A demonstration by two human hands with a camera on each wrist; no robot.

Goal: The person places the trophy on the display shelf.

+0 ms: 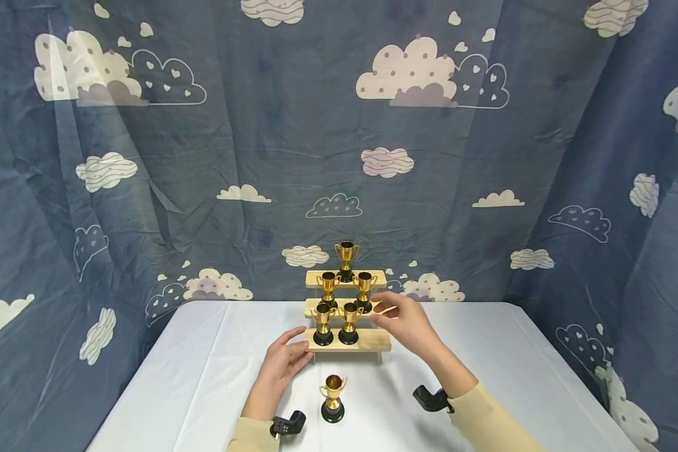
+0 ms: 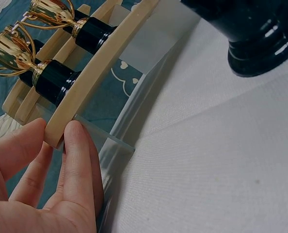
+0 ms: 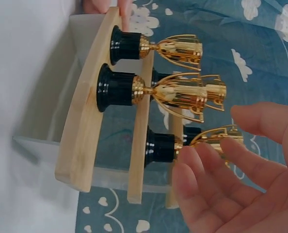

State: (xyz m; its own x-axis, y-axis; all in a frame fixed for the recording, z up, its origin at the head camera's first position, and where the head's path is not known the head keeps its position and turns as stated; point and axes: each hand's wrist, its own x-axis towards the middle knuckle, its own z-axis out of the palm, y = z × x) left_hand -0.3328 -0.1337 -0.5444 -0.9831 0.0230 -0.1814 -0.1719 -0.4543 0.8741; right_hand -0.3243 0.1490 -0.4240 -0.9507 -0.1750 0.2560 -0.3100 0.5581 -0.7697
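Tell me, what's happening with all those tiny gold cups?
A person is setting little gold trophies on a three-step wooden stand. Five stand on it: one on top, two in the middle, two on the bottom step. The left hand touches the stand's left end. The right hand is open beside the middle step, holding nothing. One more trophy waits on the white table in front.

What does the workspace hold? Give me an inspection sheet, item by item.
Surface: white table.
Job's things: three-step wooden stand holding five gold trophies; top trophy on the highest step; sixth trophy stands alone on the table, in front.
Clutter: nothing seen.
Hands: left hand touches the stand's lowest step at its left end, fingers straight; right hand open beside the right middle trophy, holding nothing.
Cables: nothing seen.
Surroundings: blue cloud-print cloth behind and at the sides.
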